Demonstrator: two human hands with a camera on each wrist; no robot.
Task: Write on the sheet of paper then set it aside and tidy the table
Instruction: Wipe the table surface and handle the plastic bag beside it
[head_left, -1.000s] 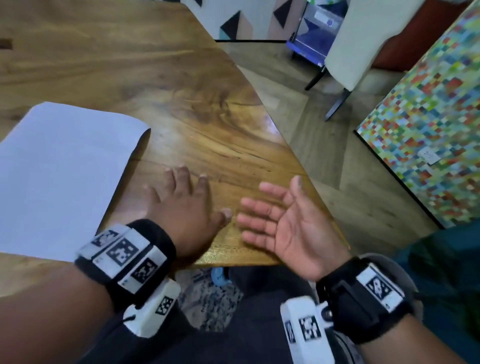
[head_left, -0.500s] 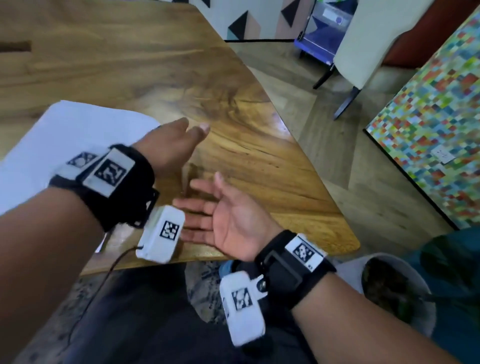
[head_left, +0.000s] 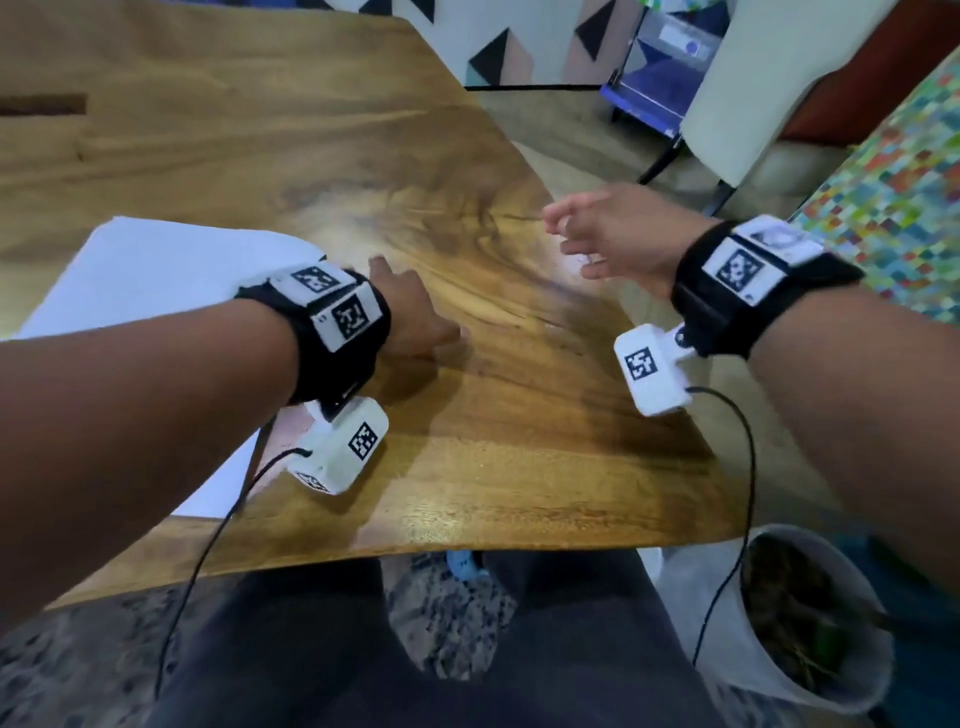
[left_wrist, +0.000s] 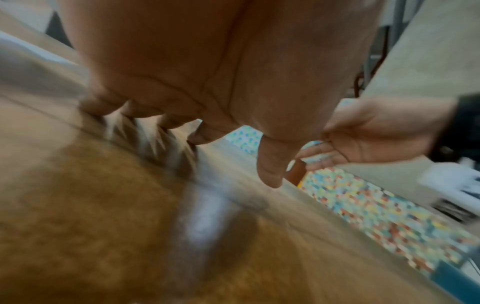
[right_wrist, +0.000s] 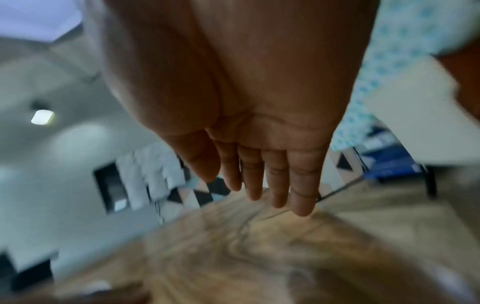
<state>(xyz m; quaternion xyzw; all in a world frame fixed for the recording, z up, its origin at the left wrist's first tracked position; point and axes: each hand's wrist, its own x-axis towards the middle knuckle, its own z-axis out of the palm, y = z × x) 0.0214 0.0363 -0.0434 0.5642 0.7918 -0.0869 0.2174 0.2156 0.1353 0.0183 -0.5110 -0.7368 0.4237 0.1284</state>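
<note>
Now the sheet of paper (head_left: 156, 270) is lying flat on the wooden table (head_left: 322, 145), filling the left middle of the head view, much of it hidden under the left forearm. Its long axis is running from the lower left of the frame toward the upper right, and its far right corner is pointing toward the middle of the tabletop, just beside the left wrist strap. No writing is showing on the part I can see.

The left hand (head_left: 415, 317) is hovering low over the bare wood just right of the sheet; in the left wrist view its fingers (left_wrist: 166, 117) are bent down loosely toward the tabletop and holding nothing, though blur is hiding whether the tips are touching the wood. The right hand (head_left: 618, 234) is hanging in the air over the table's right edge, in the upper right of centre, well apart from the sheet, with its fingers (right_wrist: 278, 181) straight, side by side and empty.

A white pot of plants (head_left: 810, 623) is standing on the floor at the lower right, and a pale chair (head_left: 737, 88) is sitting at the upper right.
</note>
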